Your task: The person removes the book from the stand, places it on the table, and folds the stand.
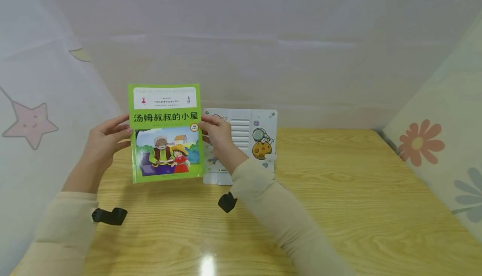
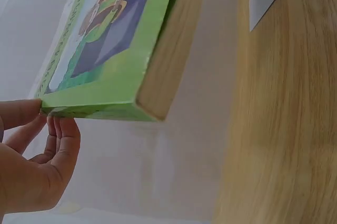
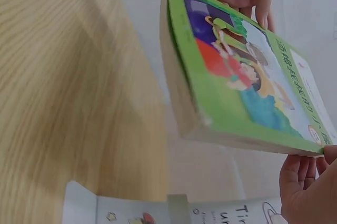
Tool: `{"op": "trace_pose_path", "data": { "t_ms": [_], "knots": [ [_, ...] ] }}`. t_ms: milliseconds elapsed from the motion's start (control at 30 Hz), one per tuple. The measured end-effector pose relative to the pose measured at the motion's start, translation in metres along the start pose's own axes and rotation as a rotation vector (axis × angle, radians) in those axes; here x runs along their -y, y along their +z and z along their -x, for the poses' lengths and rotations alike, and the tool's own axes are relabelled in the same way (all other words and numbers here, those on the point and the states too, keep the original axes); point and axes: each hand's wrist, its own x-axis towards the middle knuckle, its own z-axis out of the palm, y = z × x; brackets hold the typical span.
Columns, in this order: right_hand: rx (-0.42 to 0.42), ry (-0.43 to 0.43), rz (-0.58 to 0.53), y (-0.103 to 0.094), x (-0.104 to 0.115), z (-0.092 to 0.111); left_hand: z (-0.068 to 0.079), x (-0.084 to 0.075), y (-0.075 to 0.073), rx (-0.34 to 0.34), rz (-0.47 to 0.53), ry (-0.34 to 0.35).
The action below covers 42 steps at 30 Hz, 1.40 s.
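Aloft, both hands (image 1: 101,145) (image 1: 218,136) pinch a thick book (image 1: 166,142) (glossy-covered).

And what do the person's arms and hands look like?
The long sleeves are plain cream, with some wrinkles. A small, angular black piece shows beside each one. The left hand and right hand are bare, without gloves.

There are two hands (image 1: 101,144) (image 1: 219,134), one book (image 1: 165,119), one stand (image 1: 266,121) and one table (image 1: 350,184).
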Motion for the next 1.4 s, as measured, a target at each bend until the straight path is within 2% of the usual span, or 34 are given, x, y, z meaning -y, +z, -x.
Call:
{"op": "trace_pose_path", "data": {
  "t_ms": [133, 600, 767, 1100, 1267, 1400],
  "knots": [
    [-0.023, 0.029, -0.017, 0.01, -0.011, -0.001, -0.003, 0.006, -0.012, 0.027, 0.038, -0.08],
    [-0.087, 0.185, 0.003, 0.032, -0.048, -0.01, -0.012, 0.04, -0.04, 0.03, -0.045, -0.229],
    [-0.065, 0.23, 0.002, 0.032, -0.059, -0.01, -0.014, 0.051, -0.045, 0.045, -0.077, -0.271],
    [-0.018, 0.294, 0.072, 0.029, -0.078, -0.012, -0.019, 0.068, -0.052, 0.087, -0.196, -0.339],
    [-0.025, 0.308, 0.088, 0.029, -0.091, -0.011, -0.019, 0.075, -0.053, 0.101, -0.158, -0.399],
    [-0.044, 0.311, 0.111, 0.027, -0.098, -0.008, -0.019, 0.08, -0.052, 0.101, -0.165, -0.415]
  ]
}}
